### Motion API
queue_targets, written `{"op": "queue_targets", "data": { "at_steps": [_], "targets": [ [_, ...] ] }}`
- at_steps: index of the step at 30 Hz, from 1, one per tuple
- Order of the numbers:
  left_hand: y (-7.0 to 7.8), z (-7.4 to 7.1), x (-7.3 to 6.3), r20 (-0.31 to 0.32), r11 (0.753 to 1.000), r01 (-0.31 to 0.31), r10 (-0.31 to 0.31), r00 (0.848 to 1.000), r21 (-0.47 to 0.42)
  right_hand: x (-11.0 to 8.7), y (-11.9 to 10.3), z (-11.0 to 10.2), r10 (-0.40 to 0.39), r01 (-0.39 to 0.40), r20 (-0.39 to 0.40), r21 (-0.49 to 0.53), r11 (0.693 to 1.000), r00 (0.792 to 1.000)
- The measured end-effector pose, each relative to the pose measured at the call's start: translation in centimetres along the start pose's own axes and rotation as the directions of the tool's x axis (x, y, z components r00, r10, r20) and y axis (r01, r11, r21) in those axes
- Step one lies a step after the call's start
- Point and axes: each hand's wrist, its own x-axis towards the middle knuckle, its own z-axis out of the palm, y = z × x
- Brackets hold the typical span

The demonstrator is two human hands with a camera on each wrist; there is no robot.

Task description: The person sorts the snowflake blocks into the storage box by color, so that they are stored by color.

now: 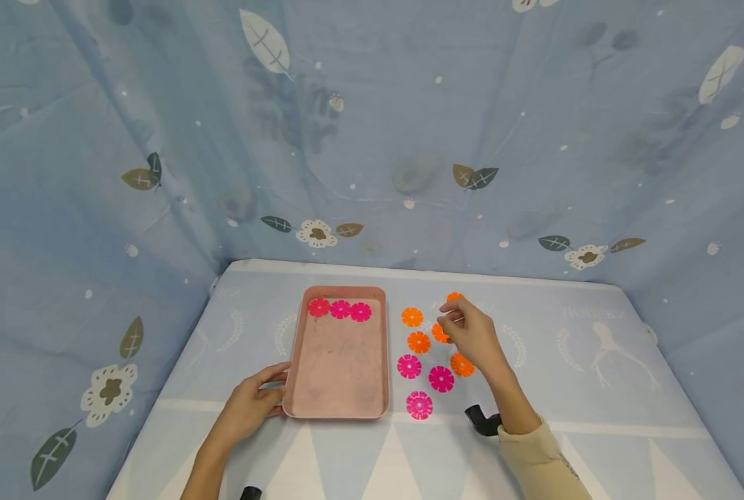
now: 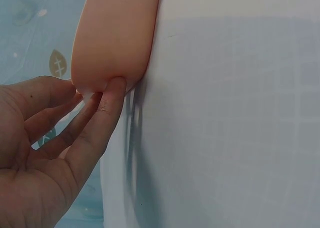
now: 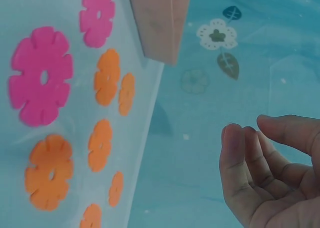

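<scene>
My left hand [image 1: 246, 406] holds the near left corner of a pink rectangular tray [image 1: 337, 371]. In the left wrist view the thumb lies at the tray's rim [image 2: 76, 62] and the fingers press its outer wall. Three pink notched flower-shaped discs [image 1: 340, 310] lie side by side along the tray's far end. My right hand [image 1: 472, 333] hovers over the loose discs right of the tray, fingers bent, with a gap between thumb and fingertips and nothing held. Below it lie several orange flower-shaped discs [image 1: 418, 342] and three pink ones [image 1: 441, 379].
A pale patterned cloth [image 1: 597, 389] covers the table. Blue fabric with leaf and flower prints [image 1: 372, 139] hangs behind and at both sides. A black curved piece [image 1: 483, 421] shows by the right wrist, and another black piece [image 1: 251, 493] near the left arm.
</scene>
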Motion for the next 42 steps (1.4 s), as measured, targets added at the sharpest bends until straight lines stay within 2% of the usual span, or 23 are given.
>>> {"op": "queue_targets", "data": {
  "at_steps": [6, 13, 17, 23, 31, 42],
  "targets": [
    [-0.1, 0.0, 0.0, -0.006, 1.000, 0.003, -0.003, 1.000, 0.002, -1.2, 1.4, -0.3, 0.031, -0.031, 0.005, 0.017, 0.999, 0.999],
    [-0.2, 0.0, 0.0, -0.005, 1.000, 0.003, -0.003, 1.000, -0.001, -2.3, 3.6, -0.3, 0.035, -0.035, 0.038, -0.012, 0.999, 0.999],
    [-0.3, 0.0, 0.0, -0.002, 1.000, -0.001, 0.001, 1.000, -0.005, -2.7, 4.9, -0.1, 0.053, -0.052, 0.088, -0.013, 0.999, 0.995],
    [-0.2, 0.0, -0.1, -0.002, 1.000, -0.001, 0.001, 1.000, 0.003, -3.1, 6.6, 0.2, 0.101, -0.094, 0.194, -0.045, 0.995, 0.976],
    [0.0, 0.0, -0.1, 0.003, 1.000, -0.004, 0.004, 1.000, 0.010, -3.2, 8.0, 1.0, 0.079, -0.051, 0.235, -0.123, 0.991, 0.969],
    [0.1, 0.0, -0.2, 0.005, 1.000, -0.005, 0.005, 1.000, 0.013, -3.1, 8.0, 1.9, 0.040, 0.017, 0.261, -0.214, 0.977, 0.965]
  ]
}}
